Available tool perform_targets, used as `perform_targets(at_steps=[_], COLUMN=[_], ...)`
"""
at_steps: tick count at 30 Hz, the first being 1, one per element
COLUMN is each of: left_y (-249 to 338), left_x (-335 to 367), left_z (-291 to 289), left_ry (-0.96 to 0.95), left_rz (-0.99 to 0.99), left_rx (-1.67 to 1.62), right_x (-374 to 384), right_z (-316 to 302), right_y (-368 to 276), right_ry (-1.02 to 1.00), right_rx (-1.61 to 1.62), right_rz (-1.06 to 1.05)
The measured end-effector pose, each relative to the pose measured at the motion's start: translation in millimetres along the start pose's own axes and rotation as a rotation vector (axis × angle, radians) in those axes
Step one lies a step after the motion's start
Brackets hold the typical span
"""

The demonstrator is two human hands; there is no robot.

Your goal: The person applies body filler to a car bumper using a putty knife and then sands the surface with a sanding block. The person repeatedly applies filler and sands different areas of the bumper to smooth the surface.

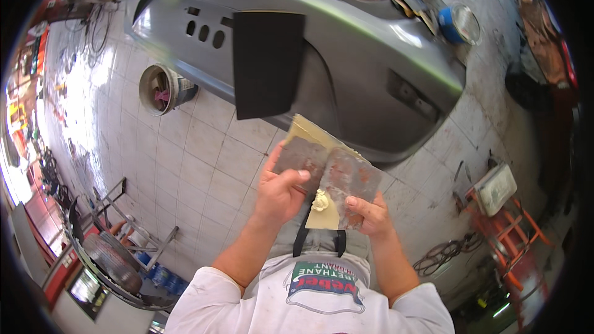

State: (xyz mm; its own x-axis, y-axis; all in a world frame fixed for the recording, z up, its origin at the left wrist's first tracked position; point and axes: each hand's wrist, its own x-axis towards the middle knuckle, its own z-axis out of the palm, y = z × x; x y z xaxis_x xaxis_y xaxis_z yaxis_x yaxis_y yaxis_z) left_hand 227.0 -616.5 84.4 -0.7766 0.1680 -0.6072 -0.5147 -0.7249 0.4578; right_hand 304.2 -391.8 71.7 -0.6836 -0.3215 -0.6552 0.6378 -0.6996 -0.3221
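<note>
The left hand (279, 190) gripped a metal scraper (301, 159) and the right hand (369, 213) clasped a second scraper (349, 179) beside it; cream filler (320, 201) sat between them, and probably needed even mixing, blades kept flat

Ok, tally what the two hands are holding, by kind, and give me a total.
Metal spreader blades: 2, one in the left hand at, one in the right hand at
Cardboard piece: 1
Blob of cream filler: 1
Total: 4
</note>
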Motion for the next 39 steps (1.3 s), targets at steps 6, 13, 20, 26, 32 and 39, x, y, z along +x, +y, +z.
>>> perform_targets(at_steps=[6,13,20,26,32,39], left_y=[98.1,146.2,214.3,201.5,149.8,31.5], left_x=[104.8,151.5,132.1,212.1,193.1,88.4], left_z=[-25.8,-79.0,-74.8,-85.2,-80.3,-6.4], left_ry=[0.235,0.327,0.6,0.465,0.448,-0.092], left_rz=[0.576,0.463,0.729,0.556,0.49,0.23], left_rx=[1.096,0.899,0.476,0.341,0.456,-0.111], right_x=[35.9,101.9,122.9,124.0,120.2,121.2], right_z=[14.4,56.4,91.8,85.0,60.6,36.9], right_y=[-29.3,-98.2,-78.9,-57.7,-64.4,-57.4], right_ry=[0.223,0.124,0.096,0.05,0.129,-0.026], right_rx=[-0.099,-0.407,-0.289,-0.276,-0.121,-0.103], right_rz=[-0.192,-0.137,-0.044,0.109,0.079,0.086])
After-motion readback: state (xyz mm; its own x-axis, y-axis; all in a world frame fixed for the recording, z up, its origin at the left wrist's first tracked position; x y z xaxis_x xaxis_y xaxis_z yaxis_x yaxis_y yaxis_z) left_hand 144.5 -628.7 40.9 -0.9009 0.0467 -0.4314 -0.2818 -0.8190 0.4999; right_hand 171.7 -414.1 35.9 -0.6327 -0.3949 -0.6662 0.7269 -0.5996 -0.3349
